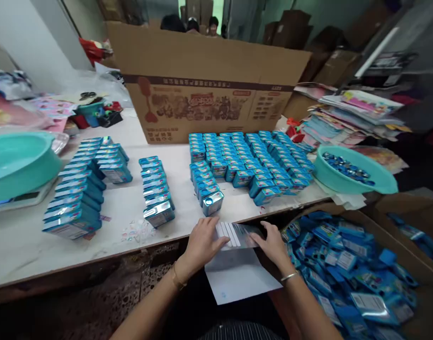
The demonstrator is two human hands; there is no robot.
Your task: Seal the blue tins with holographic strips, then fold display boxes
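Observation:
My left hand (206, 240) grips the left side of a stack of white-edged printed sheets (233, 235), its thumb lying on top. At the right end of that stack, my right hand (272, 243) pinches it between thumb and fingers. A larger white sheet (241, 276) hangs below the stack, over my lap. Just beyond the table edge, a row of small blue boxes (212, 203) stands on the white table (181, 189), not touched by either hand.
Rows of blue boxes (74, 219) stand at the left, with more near the middle. A cardboard panel (216, 94) rises behind. Teal basins (21, 163) sit at both sides. At the lower right, a carton holds many blue packs (343, 264). People (213, 26) are in the background.

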